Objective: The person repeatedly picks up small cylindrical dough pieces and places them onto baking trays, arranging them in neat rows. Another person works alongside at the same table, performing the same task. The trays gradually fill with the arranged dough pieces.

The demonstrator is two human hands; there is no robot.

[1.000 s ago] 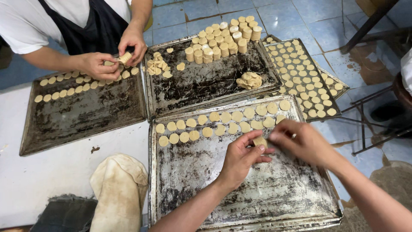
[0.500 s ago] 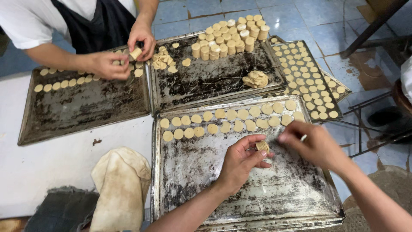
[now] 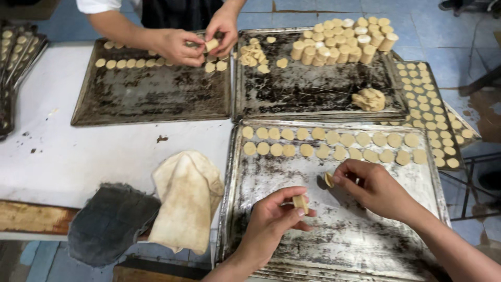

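- The left hand [image 3: 271,222] hovers over the near baking tray [image 3: 271,172], fingers curled around a short stack of dough discs [image 3: 300,202] pinched between thumb and fingertips.
- The right hand [image 3: 373,188] sits just beside it over the tray's middle, thumb and forefinger closed on a single dough disc [image 3: 329,179], which is tilted on edge; whether it touches the tray is hard to tell.
- Along the near tray's far edge lie two rows of flat discs [image 3: 334,144], the front row running from the left corner to the right edge.
- The far right tray [image 3: 313,91] holds stacked dough cylinders [image 3: 342,39] in its far right corner, loose pieces [image 3: 253,55] near its far left corner, and a crumpled dough lump [image 3: 369,99] by its right edge.
- The far left tray [image 3: 151,96] carries a row of discs along its far edge, where another person's hands [image 3: 201,42] hold a dough piece.
- A further tray of discs [image 3: 433,115] lies partly beneath the others at the right.
- A cream cloth [image 3: 185,198] and a grey cloth [image 3: 109,222] lie on the white table [image 3: 78,156] near its front edge.
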